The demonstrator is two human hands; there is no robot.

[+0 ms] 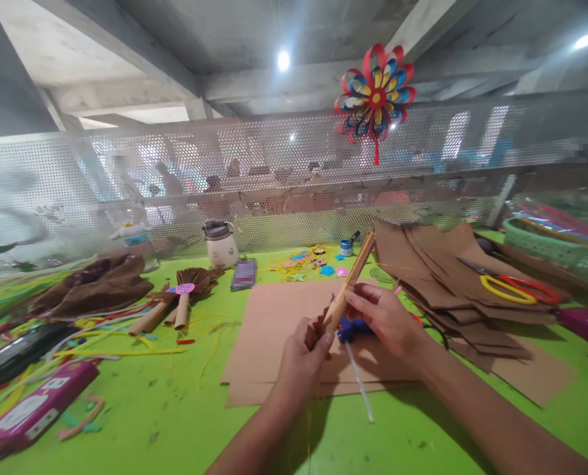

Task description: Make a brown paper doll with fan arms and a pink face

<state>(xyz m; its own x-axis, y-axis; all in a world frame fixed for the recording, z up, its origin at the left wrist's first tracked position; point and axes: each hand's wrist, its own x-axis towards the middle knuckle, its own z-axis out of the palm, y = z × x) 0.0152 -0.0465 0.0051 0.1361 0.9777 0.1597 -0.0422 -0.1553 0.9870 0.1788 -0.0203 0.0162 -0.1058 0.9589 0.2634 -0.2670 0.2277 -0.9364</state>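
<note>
A long folded or rolled piece of brown kraft paper (pixel 342 297) slants upward between my hands above the table. My left hand (pixel 298 363) is closed around its lower end, where the paper looks pleated. Higher up, my right hand (pixel 385 323) pinches the same piece between thumb and fingers. Flat brown paper sheets (pixel 269 330) lie below both hands. Partly hidden behind my right hand is a dark blue tool, apparently a glue gun (pixel 354 330), with a translucent stick (pixel 359 382) pointing toward me.
Cut brown paper (pixel 432 277) is stacked at right, with scissors (pixel 488 287) on top and a green basket (pixel 546 241) beyond. Pleated paper pieces with tube handles (pixel 182 310), colourful strips and a purple box (pixel 41 402) lie left. A jar (pixel 221 247) stands by the perforated screen (pixel 274 152).
</note>
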